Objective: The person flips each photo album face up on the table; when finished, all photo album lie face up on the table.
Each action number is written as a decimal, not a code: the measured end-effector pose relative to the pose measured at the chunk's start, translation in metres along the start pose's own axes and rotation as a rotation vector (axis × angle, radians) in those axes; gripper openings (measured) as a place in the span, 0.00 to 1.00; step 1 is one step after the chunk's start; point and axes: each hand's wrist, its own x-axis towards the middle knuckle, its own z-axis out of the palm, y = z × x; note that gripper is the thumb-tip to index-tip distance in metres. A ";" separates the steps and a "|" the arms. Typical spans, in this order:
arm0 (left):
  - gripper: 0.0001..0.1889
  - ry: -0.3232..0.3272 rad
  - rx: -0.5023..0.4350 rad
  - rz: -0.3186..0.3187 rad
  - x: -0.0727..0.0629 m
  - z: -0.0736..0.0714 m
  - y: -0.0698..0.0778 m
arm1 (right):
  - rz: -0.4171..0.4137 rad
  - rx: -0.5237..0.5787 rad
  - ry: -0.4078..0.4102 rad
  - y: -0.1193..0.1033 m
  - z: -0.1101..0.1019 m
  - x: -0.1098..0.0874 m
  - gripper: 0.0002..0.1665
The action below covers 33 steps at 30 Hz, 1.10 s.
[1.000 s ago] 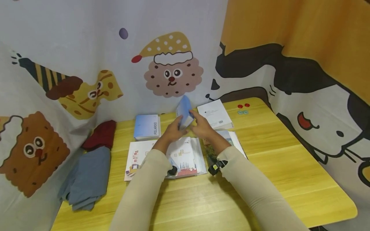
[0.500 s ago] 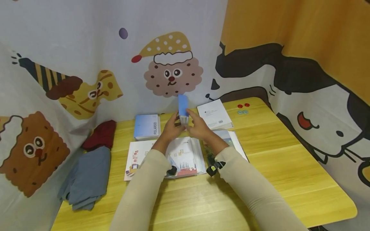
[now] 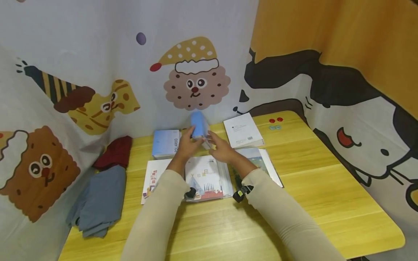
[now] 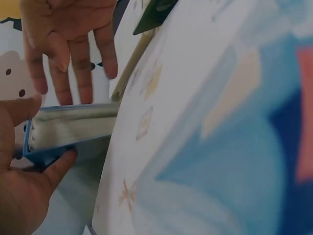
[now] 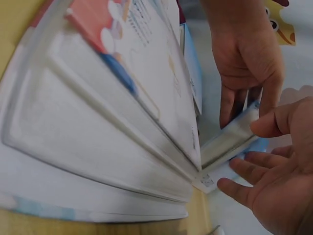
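Observation:
My left hand (image 3: 188,145) grips a small blue photo album (image 3: 197,124), held upright above the back of the table. In the left wrist view, its thumb and a finger (image 4: 61,166) lie on opposite covers, and the pale page edges show between them. My right hand (image 3: 223,148) is beside the album, its fingers spread and mostly straight. Its fingertips reach close to the covers; whether they touch is unclear. Below the hands lies a larger illustrated album (image 3: 205,177), its pages slightly fanned. Part of it is hidden by the left arm.
Another blue album marked POLAROID (image 3: 164,141) lies back left. A white book (image 3: 243,129) and a landscape-covered album (image 3: 256,157) lie at the right. Red buttons (image 3: 275,120) and pale blue ones are farther right. Grey cloth (image 3: 102,199) and dark red cloth (image 3: 114,152) lie left, before a printed curtain (image 3: 98,36).
The held blue album has turned and shifted left, its blue face now toward the head camera. My right hand's fingers have spread away from it, while the left keeps its grip.

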 end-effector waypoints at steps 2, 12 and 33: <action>0.45 0.033 0.031 -0.024 0.000 -0.002 -0.001 | 0.013 -0.016 -0.004 0.001 0.001 -0.002 0.48; 0.40 0.078 0.109 -0.088 -0.001 -0.006 -0.003 | 0.091 -0.082 -0.039 0.002 0.000 -0.008 0.43; 0.30 -0.005 0.293 -0.115 0.000 -0.007 -0.013 | 0.141 -0.017 -0.069 0.005 -0.011 -0.008 0.44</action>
